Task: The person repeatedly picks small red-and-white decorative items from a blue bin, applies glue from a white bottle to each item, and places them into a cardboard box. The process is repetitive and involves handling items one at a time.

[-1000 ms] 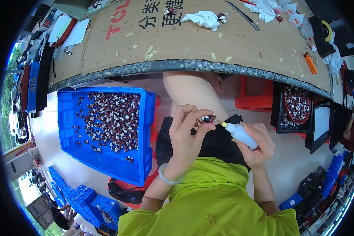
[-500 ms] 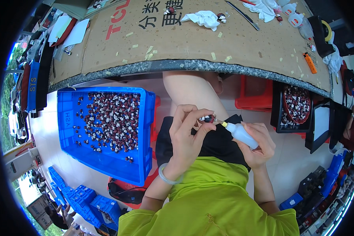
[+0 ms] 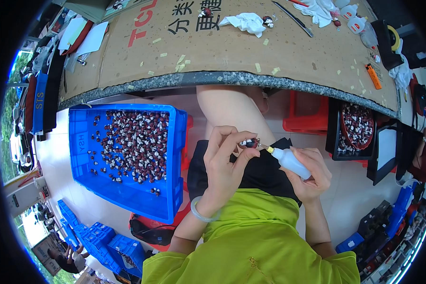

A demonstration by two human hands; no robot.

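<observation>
Above my lap, my left hand [image 3: 225, 158] pinches a small dark-red and white figurine [image 3: 250, 143] between thumb and fingers. My right hand [image 3: 311, 173] is wrapped round a white squeeze bottle [image 3: 292, 163] with a yellow collar and a thin tip. The bottle lies tilted, its tip pointing left at the figurine. Whether tip and figurine touch, I cannot tell. To the left, a blue plastic crate [image 3: 128, 201] holds a heap of similar small figurines [image 3: 139, 144].
A cardboard-covered table [image 3: 118, 57] with a stone edge spans the top. On it lie a crumpled tissue [image 3: 245, 22], a black pen-like tool [image 3: 293, 19] and an orange lighter [image 3: 373, 75]. A black tray with a red bowl [image 3: 357, 125] of figurines sits right. Red stools [image 3: 307, 111] stand below.
My hands, the figurine and the bottle stay almost exactly in place. In the far lower left background, a person has shifted slightly.
</observation>
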